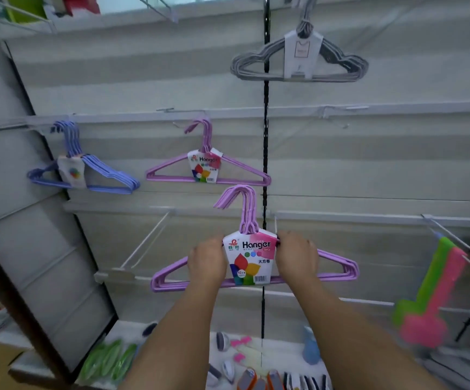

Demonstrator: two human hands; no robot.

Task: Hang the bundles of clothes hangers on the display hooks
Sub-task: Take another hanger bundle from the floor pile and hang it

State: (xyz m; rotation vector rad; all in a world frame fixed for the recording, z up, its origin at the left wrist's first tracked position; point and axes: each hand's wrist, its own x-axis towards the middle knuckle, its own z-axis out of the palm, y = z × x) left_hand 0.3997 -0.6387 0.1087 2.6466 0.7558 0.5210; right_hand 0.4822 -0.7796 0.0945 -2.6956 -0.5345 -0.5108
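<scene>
Up on the pale slatted display wall (144,88), far left, a bundle of blue wire hangers (87,175) hangs off a rail hook, turned partly sideways, with a white card sleeve round its neck. Next over, a bundle of thin lilac wire hangers (208,175) with a glossy "Hanger" card hangs flat to the wall. Lower and closer, the left hand (207,263) and right hand (297,257) are both clamped on the shoulders of a second lilac hanger bundle with a colourful card label (252,257), one hand either side of the card. Its long axis runs left-right, slightly tilted, hooks pointing up and curling left, held in mid-air in front of the wall. Upper right hangs a grey hanger bundle (298,63); far right, blurry green and pink plastic pieces (430,294).
</scene>
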